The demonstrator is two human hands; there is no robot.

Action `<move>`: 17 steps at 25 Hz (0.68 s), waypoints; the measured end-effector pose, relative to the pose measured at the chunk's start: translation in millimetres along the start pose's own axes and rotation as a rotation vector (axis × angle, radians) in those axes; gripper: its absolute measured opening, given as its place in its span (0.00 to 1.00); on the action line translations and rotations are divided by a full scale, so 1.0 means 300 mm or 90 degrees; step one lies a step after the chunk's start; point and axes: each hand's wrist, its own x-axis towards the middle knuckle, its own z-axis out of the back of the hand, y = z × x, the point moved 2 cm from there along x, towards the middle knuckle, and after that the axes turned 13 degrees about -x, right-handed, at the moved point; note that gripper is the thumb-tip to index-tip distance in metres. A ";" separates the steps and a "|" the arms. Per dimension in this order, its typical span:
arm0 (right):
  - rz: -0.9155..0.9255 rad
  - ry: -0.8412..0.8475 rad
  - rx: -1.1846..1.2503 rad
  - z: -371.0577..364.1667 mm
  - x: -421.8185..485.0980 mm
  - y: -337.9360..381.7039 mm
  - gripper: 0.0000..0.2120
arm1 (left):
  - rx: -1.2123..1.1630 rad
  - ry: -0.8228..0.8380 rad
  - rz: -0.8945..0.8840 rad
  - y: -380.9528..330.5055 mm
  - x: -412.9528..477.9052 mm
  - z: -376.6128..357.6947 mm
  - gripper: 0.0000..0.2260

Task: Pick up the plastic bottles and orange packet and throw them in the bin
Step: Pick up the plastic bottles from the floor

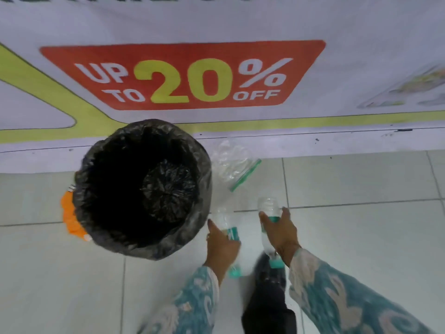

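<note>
Head view shows left hand (222, 244) and right hand (280, 233) each closed round a bottle (a third bottle (234, 163) and the orange packet (69, 216) remain on the floor), so next comes dropping both into the bin (144, 247) at centre left.

Pale grey floor tiles (361, 237) with dark grout lines run up to a white banner (349, 32) along the far edge, printed with a red "UP TO 20% OFF" panel (183, 75) and yellow-green bands

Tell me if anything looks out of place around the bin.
Yes. An orange packet lies on the floor, half hidden behind the bin's left side. A clear plastic bag lies to its right. Both hands hold bottles.
</note>
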 end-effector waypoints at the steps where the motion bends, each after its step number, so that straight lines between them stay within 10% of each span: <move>1: -0.012 0.006 0.009 0.018 0.061 0.007 0.32 | 0.000 -0.028 -0.019 -0.042 0.046 -0.035 0.44; 7: -0.020 0.018 0.148 -0.005 0.441 0.076 0.22 | 0.086 -0.085 -0.146 -0.280 0.403 -0.256 0.36; 17: 0.016 0.023 0.176 -0.262 0.832 0.223 0.32 | 0.327 -0.264 -0.196 -0.408 0.891 -0.267 0.33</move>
